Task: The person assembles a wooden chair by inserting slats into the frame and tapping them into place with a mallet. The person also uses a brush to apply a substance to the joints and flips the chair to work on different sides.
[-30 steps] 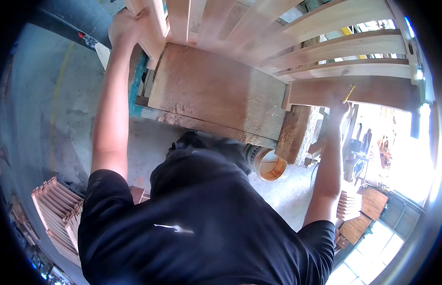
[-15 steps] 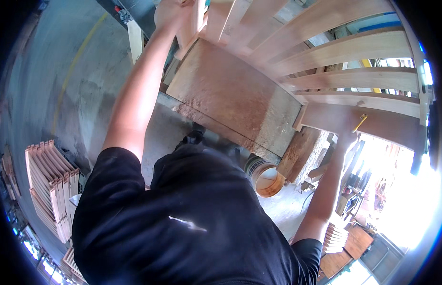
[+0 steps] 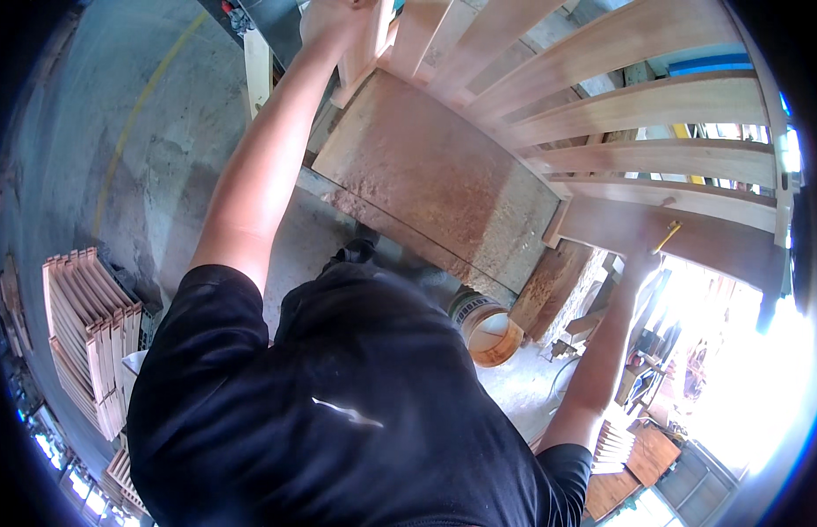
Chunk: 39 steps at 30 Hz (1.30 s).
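Note:
A slatted wooden frame [image 3: 602, 54] stands upright on a worn wooden bench top [image 3: 435, 158], its pale slats fanning out in the fisheye view. At the top edge, my left hand [image 3: 334, 19] is closed around the frame's left end post [image 3: 365, 46]; some fingers are cut off by the picture's edge. My right hand [image 3: 641, 262] is at the frame's right end, against the wide end board [image 3: 716, 235]. A thin yellow stick-like tool [image 3: 668, 234] pokes up from its closed fingers, slightly blurred; its exact kind does not show.
Below the bench's near edge sits a bucket [image 3: 495, 338] with pale liquid. A rough timber block [image 3: 562, 290] adjoins the bench. Stacked wooden slat parts [image 3: 92, 342] stand on the floor at left, more [image 3: 612, 439] at lower right. Bright light floods the right side.
The view has shifted slightly. Both hands keep their places on the frame, the yellow tool still in my right hand.

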Each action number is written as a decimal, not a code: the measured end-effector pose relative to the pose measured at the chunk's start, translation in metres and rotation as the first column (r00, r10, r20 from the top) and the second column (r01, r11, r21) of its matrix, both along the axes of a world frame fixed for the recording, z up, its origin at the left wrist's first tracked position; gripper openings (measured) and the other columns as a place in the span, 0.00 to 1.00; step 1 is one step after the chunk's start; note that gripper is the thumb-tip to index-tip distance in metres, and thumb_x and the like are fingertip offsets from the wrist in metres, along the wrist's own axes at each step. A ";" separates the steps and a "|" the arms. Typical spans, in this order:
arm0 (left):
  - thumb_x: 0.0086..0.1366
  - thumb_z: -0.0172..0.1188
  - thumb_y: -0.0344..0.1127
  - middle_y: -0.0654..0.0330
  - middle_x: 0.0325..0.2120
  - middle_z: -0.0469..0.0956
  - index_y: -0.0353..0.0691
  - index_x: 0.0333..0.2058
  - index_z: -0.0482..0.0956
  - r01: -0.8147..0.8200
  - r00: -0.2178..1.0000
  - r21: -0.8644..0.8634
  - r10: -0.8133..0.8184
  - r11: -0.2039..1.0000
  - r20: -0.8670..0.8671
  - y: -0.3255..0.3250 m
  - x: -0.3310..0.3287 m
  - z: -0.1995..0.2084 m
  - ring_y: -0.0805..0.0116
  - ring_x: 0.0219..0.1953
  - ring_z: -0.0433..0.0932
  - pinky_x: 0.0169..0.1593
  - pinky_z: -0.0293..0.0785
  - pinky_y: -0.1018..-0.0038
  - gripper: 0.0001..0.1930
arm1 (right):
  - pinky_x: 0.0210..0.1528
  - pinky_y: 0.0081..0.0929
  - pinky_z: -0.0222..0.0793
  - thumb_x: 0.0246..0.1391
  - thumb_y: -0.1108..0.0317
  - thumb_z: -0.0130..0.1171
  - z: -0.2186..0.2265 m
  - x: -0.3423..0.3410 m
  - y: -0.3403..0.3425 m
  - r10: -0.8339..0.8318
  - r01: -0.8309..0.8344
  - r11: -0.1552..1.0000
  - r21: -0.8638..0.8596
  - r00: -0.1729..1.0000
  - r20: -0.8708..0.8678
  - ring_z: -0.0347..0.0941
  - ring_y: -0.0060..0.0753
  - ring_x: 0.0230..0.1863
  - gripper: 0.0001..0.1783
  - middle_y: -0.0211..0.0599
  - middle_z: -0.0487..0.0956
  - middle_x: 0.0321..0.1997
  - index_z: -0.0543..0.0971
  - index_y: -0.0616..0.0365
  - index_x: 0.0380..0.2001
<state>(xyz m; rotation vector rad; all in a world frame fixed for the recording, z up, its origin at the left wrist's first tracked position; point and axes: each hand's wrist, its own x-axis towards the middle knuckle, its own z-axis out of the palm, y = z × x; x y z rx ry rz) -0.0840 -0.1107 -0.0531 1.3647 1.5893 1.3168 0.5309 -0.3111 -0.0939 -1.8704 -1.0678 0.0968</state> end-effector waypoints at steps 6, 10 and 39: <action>0.66 0.61 0.45 0.51 0.29 0.85 0.40 0.42 0.85 -0.062 0.982 -0.047 0.053 0.997 -0.182 0.001 0.002 0.002 0.56 0.34 0.86 0.35 0.80 0.64 0.15 | 0.22 0.22 0.62 0.58 0.61 0.69 0.008 -0.001 -0.002 -0.061 0.076 0.986 -0.147 0.993 0.102 0.67 0.16 0.21 0.18 0.26 0.78 0.22 0.85 0.69 0.38; 0.65 0.61 0.46 0.50 0.30 0.85 0.40 0.43 0.84 -0.127 0.938 -0.024 0.112 0.992 -0.329 0.010 -0.005 -0.008 0.54 0.35 0.86 0.36 0.80 0.63 0.16 | 0.22 0.22 0.61 0.58 0.61 0.69 0.011 0.000 -0.001 -0.058 0.079 0.982 -0.171 0.991 0.122 0.67 0.16 0.20 0.17 0.25 0.77 0.22 0.85 0.68 0.37; 0.63 0.64 0.56 0.47 0.37 0.85 0.38 0.42 0.84 -0.136 0.844 0.092 0.164 0.986 -0.511 0.032 -0.017 -0.041 0.50 0.41 0.85 0.45 0.78 0.62 0.24 | 0.29 0.25 0.70 0.57 0.58 0.69 -0.001 0.018 -0.008 -0.108 0.133 0.977 -0.170 0.983 0.149 0.75 0.20 0.26 0.19 0.34 0.83 0.26 0.85 0.68 0.36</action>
